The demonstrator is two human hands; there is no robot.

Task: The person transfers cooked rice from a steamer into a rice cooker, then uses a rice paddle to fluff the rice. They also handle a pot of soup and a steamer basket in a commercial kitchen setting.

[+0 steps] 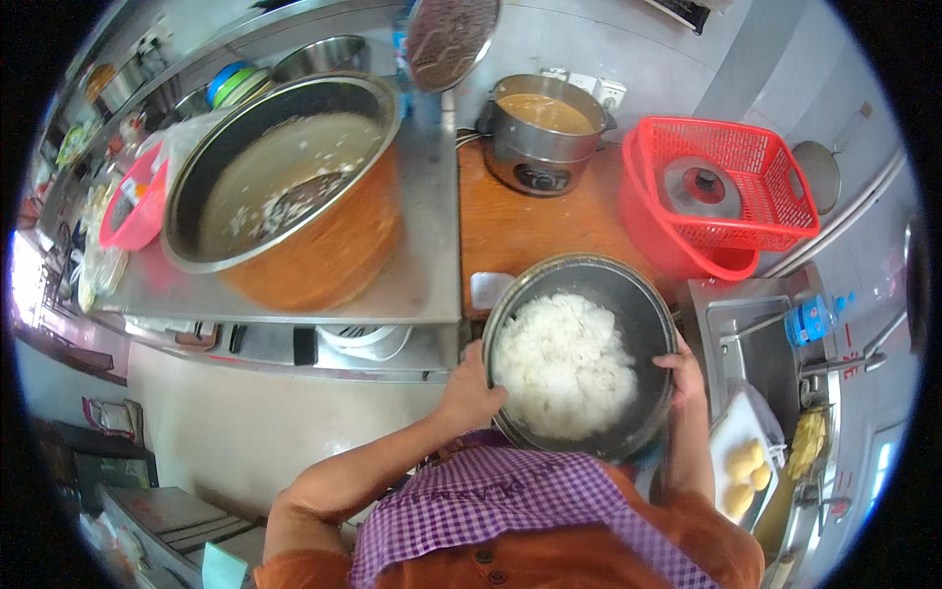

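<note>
Between my two hands is a round dark inner pot (643, 304) with cooked white rice (564, 363) heaped in it. My left hand (473, 393) grips the pot's left rim, thumb on the inside. On the opposite rim my right hand (684, 371) holds on the same way, its fingers partly hidden behind the wall. The pot is close to my apron (491, 501), near the front edge of the wooden counter (510, 236). Whether its base rests on anything is hidden.
A large orange-brown pot (324, 260) of cloudy liquid stands on the steel table (432, 245) at left. Behind the rice are an electric pot (545, 147) of brownish liquid and red baskets (677, 250) with a glass lid (702, 191). A sink (721, 314) lies right.
</note>
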